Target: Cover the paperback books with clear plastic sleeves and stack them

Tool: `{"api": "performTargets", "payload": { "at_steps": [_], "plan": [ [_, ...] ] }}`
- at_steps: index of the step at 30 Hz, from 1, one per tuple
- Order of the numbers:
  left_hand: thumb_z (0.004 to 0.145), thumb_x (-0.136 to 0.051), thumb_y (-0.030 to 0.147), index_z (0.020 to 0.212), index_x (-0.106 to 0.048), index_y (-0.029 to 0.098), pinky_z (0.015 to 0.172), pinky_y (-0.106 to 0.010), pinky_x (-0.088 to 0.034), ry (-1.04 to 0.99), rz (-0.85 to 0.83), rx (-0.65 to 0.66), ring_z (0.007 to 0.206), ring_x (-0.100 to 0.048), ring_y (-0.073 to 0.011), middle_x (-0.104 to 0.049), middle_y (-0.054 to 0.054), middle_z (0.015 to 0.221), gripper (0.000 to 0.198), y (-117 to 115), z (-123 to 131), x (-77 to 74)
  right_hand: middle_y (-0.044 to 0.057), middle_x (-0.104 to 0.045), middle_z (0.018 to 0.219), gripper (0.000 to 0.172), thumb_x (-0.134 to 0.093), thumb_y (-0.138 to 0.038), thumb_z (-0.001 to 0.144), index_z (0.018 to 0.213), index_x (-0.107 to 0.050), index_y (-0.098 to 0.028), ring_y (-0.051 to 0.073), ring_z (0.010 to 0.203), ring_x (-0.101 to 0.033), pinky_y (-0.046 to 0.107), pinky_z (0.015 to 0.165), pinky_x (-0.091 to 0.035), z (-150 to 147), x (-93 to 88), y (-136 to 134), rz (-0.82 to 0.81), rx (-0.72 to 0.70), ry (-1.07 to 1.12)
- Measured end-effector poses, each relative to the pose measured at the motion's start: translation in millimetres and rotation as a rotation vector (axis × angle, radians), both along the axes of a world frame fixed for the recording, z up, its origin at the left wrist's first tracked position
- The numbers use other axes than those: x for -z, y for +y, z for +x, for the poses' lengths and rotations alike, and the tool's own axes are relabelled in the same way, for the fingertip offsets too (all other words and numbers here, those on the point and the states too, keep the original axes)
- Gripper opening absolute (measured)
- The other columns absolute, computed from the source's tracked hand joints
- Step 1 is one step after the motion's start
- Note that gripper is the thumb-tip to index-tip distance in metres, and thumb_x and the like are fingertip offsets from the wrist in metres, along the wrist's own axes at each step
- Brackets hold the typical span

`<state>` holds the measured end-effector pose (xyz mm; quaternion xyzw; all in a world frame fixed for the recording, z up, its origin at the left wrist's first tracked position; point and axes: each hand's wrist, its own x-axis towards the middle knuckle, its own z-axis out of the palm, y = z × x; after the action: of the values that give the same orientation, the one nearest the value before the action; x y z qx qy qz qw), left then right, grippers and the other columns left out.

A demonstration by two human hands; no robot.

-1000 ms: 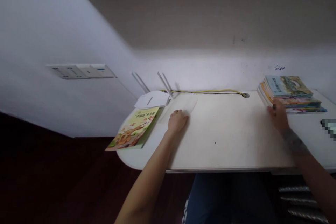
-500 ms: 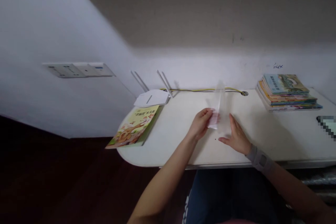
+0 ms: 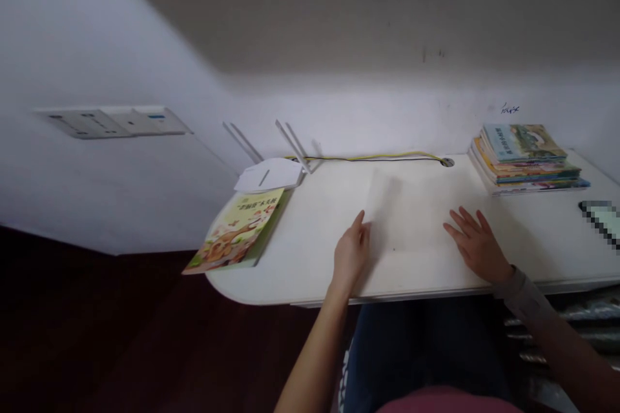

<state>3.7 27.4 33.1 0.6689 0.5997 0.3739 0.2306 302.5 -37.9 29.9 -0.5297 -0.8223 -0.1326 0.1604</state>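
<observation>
A clear plastic sheet, like a thin transparent book cover, lies spread over the white desk between my hands, its outline faint and blurred. My left hand stands on edge at the sheet's left side, fingers slightly apart; whether they touch the sheet is hard to see. On the other side, my right hand hovers by the sheet's right edge with spread fingers and nothing in it. A grey band circles my right wrist.
A picture book overhangs the desk's rounded left end, in front of a white router. Yellow and black cables run along the wall to a hole. A stack of books stands at right, near a pixelated dark-edged object.
The plastic sheet, held upright and folded before, is now spread flatter on the desk. My hands have moved apart, left hand leftward and right hand rightward. The view has shifted slightly.
</observation>
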Motion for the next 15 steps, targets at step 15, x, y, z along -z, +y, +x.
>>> {"api": "performTargets", "payload": {
  "at_steps": [15],
  "plan": [
    [0.089, -0.041, 0.05, 0.137, -0.041, 0.018, 0.102, -0.059, -0.032, 0.786, 0.074, 0.185, 0.133, -0.029, -0.0404, -0.037, -0.019, 0.144, 0.058, -26.7, 34.6, 28.0, 0.02, -0.04, 0.141, 0.056, -0.033, -0.048, 0.093, 0.135, -0.044, -0.013, 0.031, 0.133, -0.034, 0.048, 0.103, -0.031, 14.8, 50.2, 6.7, -0.183, 0.166, 0.012]
  ]
}}
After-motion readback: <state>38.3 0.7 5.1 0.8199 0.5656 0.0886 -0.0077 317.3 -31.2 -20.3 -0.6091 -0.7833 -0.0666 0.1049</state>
